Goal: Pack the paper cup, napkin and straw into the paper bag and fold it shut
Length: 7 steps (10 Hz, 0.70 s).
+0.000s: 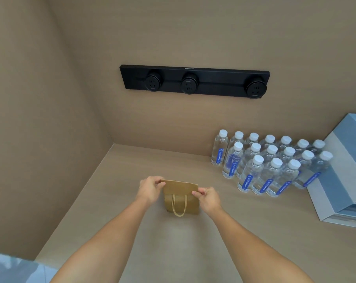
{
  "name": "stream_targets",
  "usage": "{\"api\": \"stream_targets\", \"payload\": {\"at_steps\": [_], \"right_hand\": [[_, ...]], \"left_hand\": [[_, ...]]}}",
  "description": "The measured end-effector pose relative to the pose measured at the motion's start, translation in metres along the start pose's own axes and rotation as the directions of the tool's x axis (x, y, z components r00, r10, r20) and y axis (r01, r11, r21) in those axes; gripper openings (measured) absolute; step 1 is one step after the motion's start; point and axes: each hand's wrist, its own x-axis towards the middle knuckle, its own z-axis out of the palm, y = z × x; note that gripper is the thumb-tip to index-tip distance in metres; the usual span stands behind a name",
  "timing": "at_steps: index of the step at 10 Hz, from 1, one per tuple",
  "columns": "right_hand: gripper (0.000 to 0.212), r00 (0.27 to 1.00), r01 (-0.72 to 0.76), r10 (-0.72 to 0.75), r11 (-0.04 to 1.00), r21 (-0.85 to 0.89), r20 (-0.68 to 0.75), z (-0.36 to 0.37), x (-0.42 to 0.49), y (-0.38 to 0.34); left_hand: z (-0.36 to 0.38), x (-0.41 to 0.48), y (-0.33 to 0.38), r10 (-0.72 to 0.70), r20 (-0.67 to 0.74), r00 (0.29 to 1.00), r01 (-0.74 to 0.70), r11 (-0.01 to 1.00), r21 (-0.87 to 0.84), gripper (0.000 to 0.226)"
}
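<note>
A small brown paper bag (181,196) stands on the beige counter (193,242), its top folded over toward me and a twine handle (179,207) hanging down its front. My left hand (150,189) pinches the folded top at its left corner. My right hand (207,198) pinches the fold at the right corner. The paper cup, napkin and straw are not visible anywhere.
Several water bottles (269,164) with white caps and blue labels stand in rows at the right. A blue and white box (340,172) lies beyond them at the far right. A black power strip (194,81) hangs on the back wall. A side wall closes the left.
</note>
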Motion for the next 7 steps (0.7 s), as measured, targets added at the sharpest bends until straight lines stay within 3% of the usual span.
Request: {"api": "stream_targets", "payload": {"at_steps": [3, 4, 5, 7], "right_hand": [[0.018, 0.996, 0.033, -0.048, 0.981, -0.191, -0.075, -0.013, 0.002, -0.014], [0.015, 0.991, 0.092, -0.115, 0.956, -0.278, -0.065, -0.018, -0.004, -0.026], [0.031, 0.988, 0.127, -0.152, 0.919, -0.375, -0.039, -0.023, -0.013, -0.039], [0.035, 0.984, 0.15, -0.177, 0.819, -0.553, 0.004, -0.027, -0.023, -0.075]], "left_hand": [[0.009, 0.002, 0.033, -0.049, 0.057, 0.997, 0.043, 0.995, 0.093, 0.03], [0.003, -0.003, 0.039, 0.003, 0.089, 0.996, -0.024, 0.972, 0.235, 0.036], [-0.006, -0.01, 0.047, 0.029, 0.167, 0.985, -0.092, 0.919, 0.384, 0.041], [-0.046, -0.018, 0.074, 0.112, 0.194, 0.975, -0.192, 0.865, 0.464, 0.043]]}}
